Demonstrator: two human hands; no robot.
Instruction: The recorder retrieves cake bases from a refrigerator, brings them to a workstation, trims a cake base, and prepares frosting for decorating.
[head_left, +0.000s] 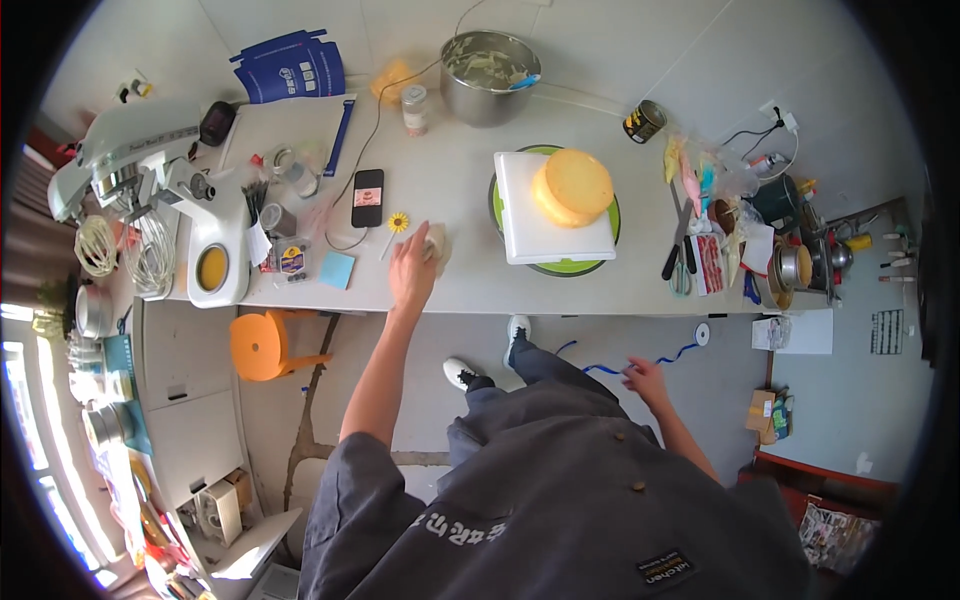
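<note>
Sponge cake: one, yellow (573,189), the landmark for all positions below.
Supports: one white board (520,228) beneath the cake, over one green turntable (567,267), on one table (460,190).
Pale cloth: one (438,247), on the table to the left of the cake, at my left hand and well apart from my right.
Hands: two. My left (412,268), left of the cake, touches the cloth with fingers extended; whether they pinch it I cannot tell. My right (645,382), nearer my body than the cake, has its fingers loosely bent; I cannot tell whether it holds anything.
Left of cake: one phone (367,199), one flower pick (397,223), one blue square (338,270); farther left, two wire whisks (152,258).
Beyond cake, leftward: one metal bowl (487,85), one clear jar (414,112).
Right of cake: one dark can (645,121), one knife (679,240).
</note>
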